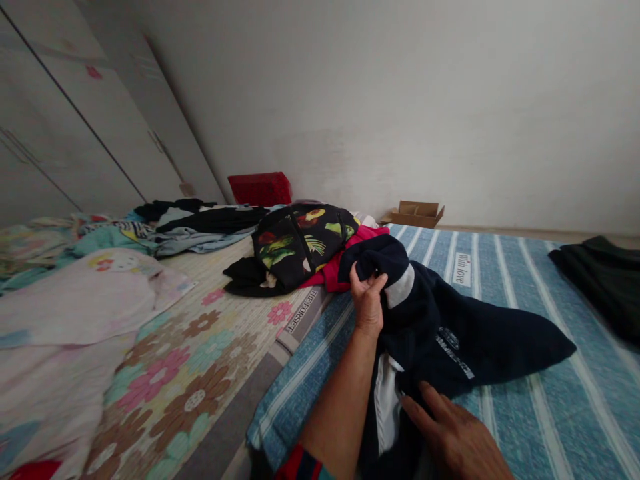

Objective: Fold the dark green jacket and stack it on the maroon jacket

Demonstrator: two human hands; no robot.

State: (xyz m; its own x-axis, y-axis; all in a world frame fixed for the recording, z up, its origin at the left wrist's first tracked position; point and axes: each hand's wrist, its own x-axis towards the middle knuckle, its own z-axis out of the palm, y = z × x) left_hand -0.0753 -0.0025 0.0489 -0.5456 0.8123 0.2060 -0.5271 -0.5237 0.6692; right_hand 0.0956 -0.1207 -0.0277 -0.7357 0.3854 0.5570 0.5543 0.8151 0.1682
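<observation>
A navy sweatshirt (480,327) with white panels and small light lettering lies rumpled on the blue striped bedspread (500,267). My left hand (369,297) grips its bunched upper end, thumb and fingers closed on the cloth beside a white band. Lower down, my right hand (457,437) rests on the near part of the sweatshirt, its visible fingers stretched out and slightly apart. Part of the right hand runs out of the bottom edge. Just behind my left hand, red cloth (330,272) shows under a black fruit-print bundle (305,240).
A flowered mattress (200,387) adjoins on the left, holding a pink garment (90,300) and a pile of clothes (200,223). Dark folded clothing (600,280) lies at right. Against the wall are a red box (260,189) and an open cardboard box (415,213). Wardrobes (90,113) stand left.
</observation>
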